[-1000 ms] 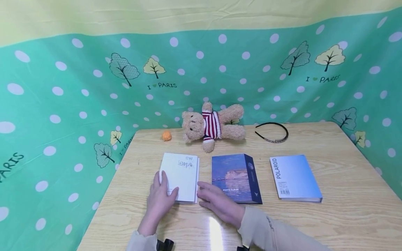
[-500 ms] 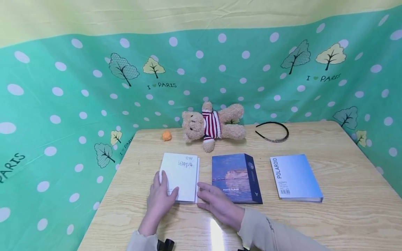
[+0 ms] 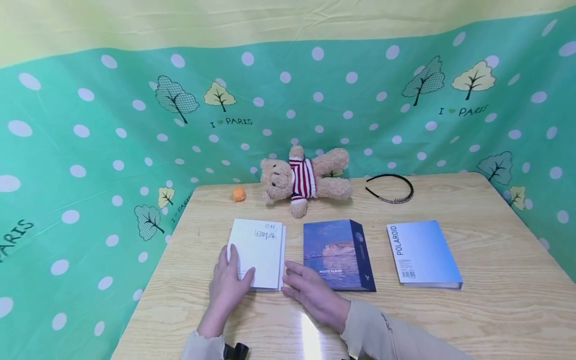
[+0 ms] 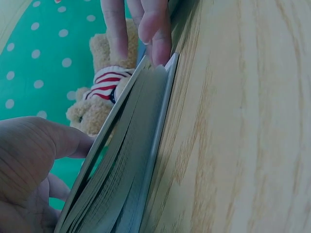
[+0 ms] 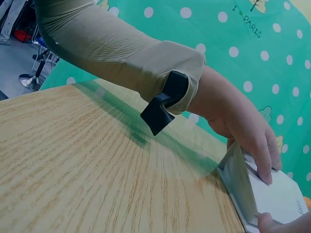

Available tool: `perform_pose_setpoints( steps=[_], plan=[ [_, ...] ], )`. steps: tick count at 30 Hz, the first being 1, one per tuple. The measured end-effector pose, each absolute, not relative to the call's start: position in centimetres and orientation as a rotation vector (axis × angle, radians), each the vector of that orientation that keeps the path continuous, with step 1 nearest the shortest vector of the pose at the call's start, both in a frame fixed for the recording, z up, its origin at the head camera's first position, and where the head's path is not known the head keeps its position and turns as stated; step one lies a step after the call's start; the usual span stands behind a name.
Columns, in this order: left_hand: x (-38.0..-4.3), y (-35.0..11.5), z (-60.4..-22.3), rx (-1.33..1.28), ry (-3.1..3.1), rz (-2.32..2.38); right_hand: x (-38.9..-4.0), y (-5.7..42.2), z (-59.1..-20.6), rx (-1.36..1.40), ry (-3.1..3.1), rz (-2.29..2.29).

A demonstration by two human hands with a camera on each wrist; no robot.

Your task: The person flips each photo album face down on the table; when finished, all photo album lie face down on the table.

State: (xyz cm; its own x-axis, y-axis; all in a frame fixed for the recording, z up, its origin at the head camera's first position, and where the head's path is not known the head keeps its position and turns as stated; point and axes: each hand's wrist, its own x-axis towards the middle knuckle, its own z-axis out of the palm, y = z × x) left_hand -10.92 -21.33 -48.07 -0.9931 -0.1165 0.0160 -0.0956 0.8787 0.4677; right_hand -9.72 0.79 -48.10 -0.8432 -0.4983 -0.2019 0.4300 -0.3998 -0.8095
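A white book with dark lettering lies on the wooden table, front left. My left hand rests on its left side, thumb and a finger on the cover. Beside its right edge is my right hand, fingers slightly bent. In the left wrist view the covers stand a little apart around the pages, and the right fingertips touch the page edge. The right wrist view has the left hand over the cover and a right fingertip near the book's corner.
A blue photo album lies right of the white book, partly behind my right hand. Farther right is a pale blue Polaroid album. Along the back are an orange ball-like thing, a teddy bear and a black headband.
My right fingers have shifted slightly at the book's right edge. The white book and my left hand stay almost where they were.
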Motion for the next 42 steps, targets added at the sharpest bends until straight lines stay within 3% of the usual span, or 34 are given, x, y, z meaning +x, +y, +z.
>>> perform_pose_setpoints(
  steps=[42],
  plan=[
    [-11.33,-22.33,-47.96,0.246,-2.981,-0.91,-9.25,0.63,-48.28,-0.064,1.282,-2.272]
  ],
)
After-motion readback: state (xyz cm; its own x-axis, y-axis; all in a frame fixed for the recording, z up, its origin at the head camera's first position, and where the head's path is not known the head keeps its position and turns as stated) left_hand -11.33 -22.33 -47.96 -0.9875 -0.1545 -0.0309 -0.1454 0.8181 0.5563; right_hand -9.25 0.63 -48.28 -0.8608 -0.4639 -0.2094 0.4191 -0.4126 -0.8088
